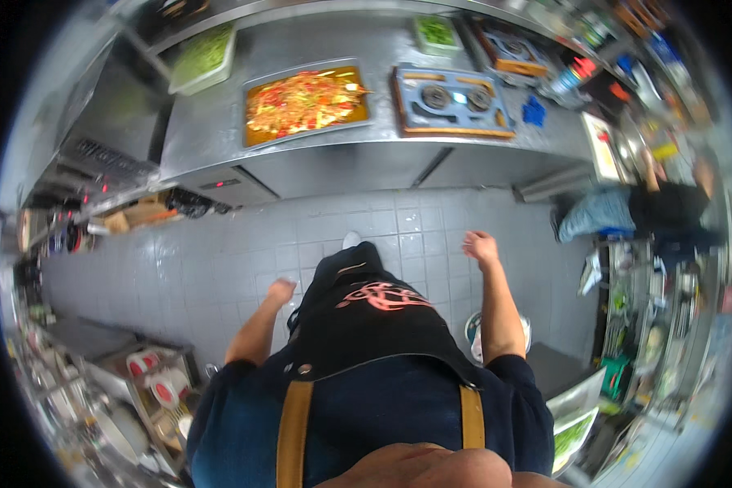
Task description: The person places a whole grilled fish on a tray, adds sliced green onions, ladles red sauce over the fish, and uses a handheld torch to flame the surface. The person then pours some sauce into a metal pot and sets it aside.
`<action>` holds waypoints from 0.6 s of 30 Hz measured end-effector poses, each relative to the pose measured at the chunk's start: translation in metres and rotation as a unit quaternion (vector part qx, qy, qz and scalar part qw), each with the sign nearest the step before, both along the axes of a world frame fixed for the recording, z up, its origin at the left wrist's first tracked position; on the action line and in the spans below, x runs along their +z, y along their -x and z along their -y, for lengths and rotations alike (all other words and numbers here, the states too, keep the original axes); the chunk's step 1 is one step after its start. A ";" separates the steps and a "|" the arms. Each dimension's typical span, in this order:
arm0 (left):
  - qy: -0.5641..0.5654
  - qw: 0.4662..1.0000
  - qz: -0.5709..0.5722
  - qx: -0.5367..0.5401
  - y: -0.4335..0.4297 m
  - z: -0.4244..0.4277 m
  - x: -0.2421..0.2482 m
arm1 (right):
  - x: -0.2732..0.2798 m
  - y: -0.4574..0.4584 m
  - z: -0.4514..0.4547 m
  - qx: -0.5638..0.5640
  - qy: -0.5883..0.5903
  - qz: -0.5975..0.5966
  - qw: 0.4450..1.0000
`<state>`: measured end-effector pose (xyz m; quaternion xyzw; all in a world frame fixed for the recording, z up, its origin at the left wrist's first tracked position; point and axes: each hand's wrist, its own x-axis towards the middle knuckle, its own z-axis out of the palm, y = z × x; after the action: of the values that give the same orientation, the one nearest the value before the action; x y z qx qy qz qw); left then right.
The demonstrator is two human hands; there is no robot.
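Note:
My left hand [282, 290] hangs over the tiled floor beside my black apron [366, 329]. It is blurred and its fingers look curled; I see no object in it. On the other side, my right hand [480, 246] is held out above the floor with loosely bent fingers and nothing in them. Before me runs a steel counter [213, 125]. On it lies a shallow metal tray [247, 131] of red and yellow chopped food [305, 104] in orange liquid. A blue two-burner gas stove [454, 100] stands to its right. Neither hand touches these.
White tubs of green vegetables [202, 55] [434, 32] stand at the counter's back. A blue cloth [533, 111] lies right of the stove. At far right another person [665, 201] works at a metal bowl [630, 143]. Shelving [646, 329] lines the right; cartons [137, 215] sit at left.

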<state>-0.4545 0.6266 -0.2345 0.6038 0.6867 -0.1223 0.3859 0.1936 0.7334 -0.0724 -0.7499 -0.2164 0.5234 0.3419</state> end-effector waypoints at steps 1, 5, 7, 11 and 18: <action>0.008 0.983 -0.057 -0.173 -0.003 -0.038 -0.006 | 0.010 -0.012 -0.020 0.006 0.016 0.029 0.999; -0.126 0.988 -0.042 -0.075 -0.040 -0.157 -0.001 | 0.050 -0.065 -0.077 -0.093 0.000 0.018 0.996; -0.113 0.993 -0.002 -0.028 -0.067 -0.235 0.017 | 0.067 -0.103 -0.112 -0.118 -0.039 0.001 0.992; -0.055 0.959 0.162 0.226 -0.125 -0.343 0.063 | 0.078 -0.188 -0.202 -0.164 -0.077 0.070 0.981; -0.053 0.916 0.195 0.345 -0.222 -0.380 0.050 | 0.093 -0.386 -0.433 -0.121 -0.130 0.314 0.933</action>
<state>-0.2321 1.0067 -0.1843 0.3604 0.7691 0.1755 0.4978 0.5799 1.1660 0.0209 -0.8454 -0.2864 0.1834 0.4118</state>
